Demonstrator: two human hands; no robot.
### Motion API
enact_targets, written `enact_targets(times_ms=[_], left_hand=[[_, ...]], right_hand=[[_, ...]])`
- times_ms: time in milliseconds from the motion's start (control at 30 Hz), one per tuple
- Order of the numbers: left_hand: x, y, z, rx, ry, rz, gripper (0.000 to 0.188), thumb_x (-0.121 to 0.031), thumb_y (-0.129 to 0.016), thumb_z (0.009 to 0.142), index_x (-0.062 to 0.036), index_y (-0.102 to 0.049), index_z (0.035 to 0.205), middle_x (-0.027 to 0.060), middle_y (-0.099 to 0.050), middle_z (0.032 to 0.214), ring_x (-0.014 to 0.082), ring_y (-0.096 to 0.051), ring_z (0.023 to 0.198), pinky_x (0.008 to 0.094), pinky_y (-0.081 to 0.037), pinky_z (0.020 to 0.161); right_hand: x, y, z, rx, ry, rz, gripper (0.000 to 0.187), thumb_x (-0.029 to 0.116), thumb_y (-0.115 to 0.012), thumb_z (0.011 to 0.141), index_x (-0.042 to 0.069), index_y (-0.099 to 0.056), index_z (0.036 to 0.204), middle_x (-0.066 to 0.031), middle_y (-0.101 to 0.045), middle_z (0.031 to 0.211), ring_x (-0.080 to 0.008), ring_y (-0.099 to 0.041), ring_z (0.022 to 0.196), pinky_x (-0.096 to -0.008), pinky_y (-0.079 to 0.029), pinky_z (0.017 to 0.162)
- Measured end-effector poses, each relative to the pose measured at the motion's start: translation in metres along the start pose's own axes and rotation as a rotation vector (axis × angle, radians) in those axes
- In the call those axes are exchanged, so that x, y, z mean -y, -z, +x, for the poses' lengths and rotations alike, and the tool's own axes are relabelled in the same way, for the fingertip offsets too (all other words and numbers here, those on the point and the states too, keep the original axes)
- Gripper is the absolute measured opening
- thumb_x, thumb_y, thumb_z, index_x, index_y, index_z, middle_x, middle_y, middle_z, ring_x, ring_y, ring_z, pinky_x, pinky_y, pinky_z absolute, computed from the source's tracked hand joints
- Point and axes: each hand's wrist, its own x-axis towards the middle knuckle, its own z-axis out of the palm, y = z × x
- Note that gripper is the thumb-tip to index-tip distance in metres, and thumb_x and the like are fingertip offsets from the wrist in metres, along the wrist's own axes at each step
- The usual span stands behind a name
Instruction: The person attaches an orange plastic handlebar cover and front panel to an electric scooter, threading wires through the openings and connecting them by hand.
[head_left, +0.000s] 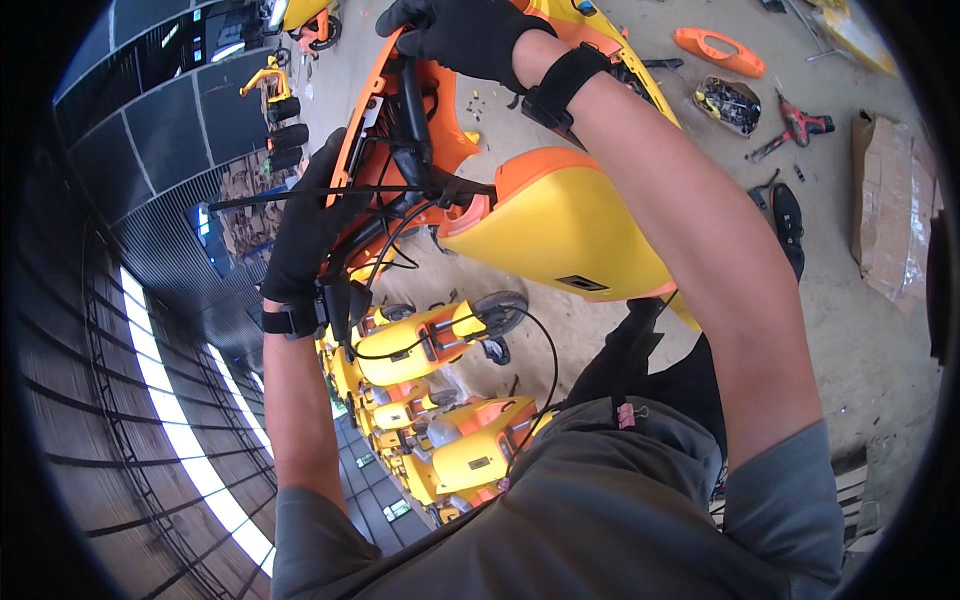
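My left hand (312, 220), in a black glove, grips the lower part of a long orange body panel (364, 100). The fingers of my right hand (455, 38), gloved as well, curl over that panel's upper end. Behind the panel show a black frame tube (410, 125) and several loose black cables. The panel stands against the front of a scooter with a yellow and orange body (565, 225), which lies below my right forearm. How the panel meets the frame is partly hidden by my hands.
More yellow scooters (400, 350) stand at the lower left. On the floor to the right are a red cordless drill (800, 122), a box of small parts (728, 104), an orange ring-shaped cover (720, 52) and a cardboard box (890, 205).
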Motion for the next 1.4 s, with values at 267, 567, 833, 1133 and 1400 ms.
enact_targets(times_ms=[267, 567, 833, 1133, 1400], left_hand=[[-0.015, -0.005, -0.001, -0.009, 0.11, -0.076, 0.068, 0.004, -0.063, 0.081, -0.0071, -0.037, 0.143, 0.0117, -0.046, 0.139, 0.0179, -0.047, 0.123, 0.0299, -0.045, 0.096], [-0.009, -0.001, -0.003, -0.017, 0.081, -0.101, 0.068, 0.003, -0.064, 0.08, -0.0064, -0.038, 0.142, 0.0128, -0.048, 0.137, 0.0192, -0.047, 0.124, 0.0316, -0.044, 0.098], [-0.006, -0.002, -0.007, -0.034, 0.093, -0.106, 0.066, -0.002, -0.065, 0.082, -0.006, -0.038, 0.143, 0.0118, -0.049, 0.136, 0.0178, -0.05, 0.119, 0.0311, -0.044, 0.097], [-0.006, 0.013, 0.0, 0.053, -0.047, 0.142, 0.065, -0.026, -0.067, 0.085, -0.0053, -0.04, 0.141, 0.0107, -0.056, 0.125, 0.0169, -0.052, 0.114, 0.0315, -0.04, 0.098], [-0.002, 0.012, -0.004, -0.017, -0.067, 0.254, 0.061, -0.038, -0.063, 0.087, -0.0042, -0.046, 0.136, 0.01, -0.061, 0.111, 0.0182, -0.056, 0.101, 0.0311, -0.044, 0.088]], right_hand=[[-0.013, -0.015, 0.007, -0.062, 0.085, -0.08, 0.025, 0.026, -0.065, 0.081, 0.022, -0.072, 0.105, -0.0093, -0.069, 0.094, -0.0241, -0.066, 0.086, -0.036, -0.052, 0.083], [-0.004, -0.007, -0.001, -0.124, 0.118, -0.071, 0.024, 0.029, -0.064, 0.083, 0.016, -0.071, 0.102, -0.0095, -0.068, 0.092, -0.0255, -0.065, 0.084, -0.0373, -0.051, 0.08], [-0.033, 0.058, -0.05, 0.02, -0.344, 0.651, 0.018, 0.013, -0.059, 0.089, 0.003, -0.065, 0.102, -0.0021, -0.064, 0.081, -0.0099, -0.057, 0.069, -0.0253, -0.048, 0.064], [-0.036, 0.041, -0.098, 0.322, -0.292, 0.187, 0.018, 0.022, -0.059, 0.092, 0.005, -0.064, 0.095, -0.004, -0.064, 0.084, -0.0155, -0.059, 0.076, -0.0291, -0.049, 0.072], [-0.043, 0.014, -0.135, 0.265, -0.074, 0.088, 0.031, 0.032, -0.06, 0.088, 0.002, -0.059, 0.091, -0.011, -0.061, 0.084, -0.025, -0.059, 0.08, -0.037, -0.045, 0.073]])
